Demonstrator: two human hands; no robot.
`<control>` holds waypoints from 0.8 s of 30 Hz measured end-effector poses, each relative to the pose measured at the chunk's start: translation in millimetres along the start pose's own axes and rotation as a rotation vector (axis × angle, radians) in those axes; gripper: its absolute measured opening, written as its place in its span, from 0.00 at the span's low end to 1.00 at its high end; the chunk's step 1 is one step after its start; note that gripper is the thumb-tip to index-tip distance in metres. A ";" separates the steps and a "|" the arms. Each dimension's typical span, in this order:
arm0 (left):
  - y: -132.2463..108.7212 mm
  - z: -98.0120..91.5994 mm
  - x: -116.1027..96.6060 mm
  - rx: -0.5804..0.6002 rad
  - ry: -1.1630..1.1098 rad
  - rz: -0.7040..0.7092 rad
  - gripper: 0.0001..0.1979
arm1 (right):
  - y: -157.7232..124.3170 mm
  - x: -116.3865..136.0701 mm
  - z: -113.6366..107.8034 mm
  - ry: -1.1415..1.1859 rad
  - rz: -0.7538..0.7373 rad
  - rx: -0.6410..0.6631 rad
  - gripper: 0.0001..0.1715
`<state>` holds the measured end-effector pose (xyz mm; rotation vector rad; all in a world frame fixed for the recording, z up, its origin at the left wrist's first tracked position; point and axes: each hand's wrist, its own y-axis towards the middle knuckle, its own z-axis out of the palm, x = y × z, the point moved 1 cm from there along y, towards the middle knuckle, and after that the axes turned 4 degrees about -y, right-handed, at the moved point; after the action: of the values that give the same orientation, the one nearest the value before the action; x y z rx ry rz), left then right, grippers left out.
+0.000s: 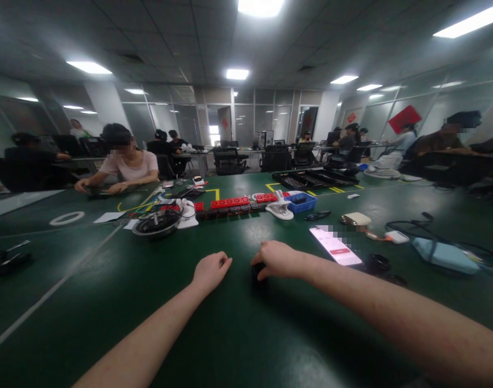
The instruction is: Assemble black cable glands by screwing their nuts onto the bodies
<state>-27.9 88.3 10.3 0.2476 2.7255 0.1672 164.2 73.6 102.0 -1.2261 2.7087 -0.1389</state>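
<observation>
Right hand (276,258) curls its fingers over a black part (257,272), seemingly pinning it to the table (109,280); left hand (211,271), at its 9 o'clock, rests loosely curled and empty.

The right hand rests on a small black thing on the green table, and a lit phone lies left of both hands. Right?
Not quite: in the head view the lit phone lies right of both hands. The right hand does rest on a small black thing on the green table.
</observation>
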 end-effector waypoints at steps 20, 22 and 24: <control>7.3 5.2 13.4 -0.120 -0.027 -0.158 0.37 | 120.6 -15.5 8.9 0.160 0.208 0.019 0.14; 7.6 5.9 14.1 -0.125 -0.002 -0.191 0.37 | 126.6 -14.7 10.9 0.176 0.227 -0.003 0.14; 8.1 7.1 15.2 -0.116 0.016 -0.196 0.37 | 130.3 -14.4 13.8 0.191 0.241 -0.034 0.14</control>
<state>-37.6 99.7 -0.6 -0.0538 2.7234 0.2718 80.1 170.0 70.2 -0.9271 3.0086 -0.1880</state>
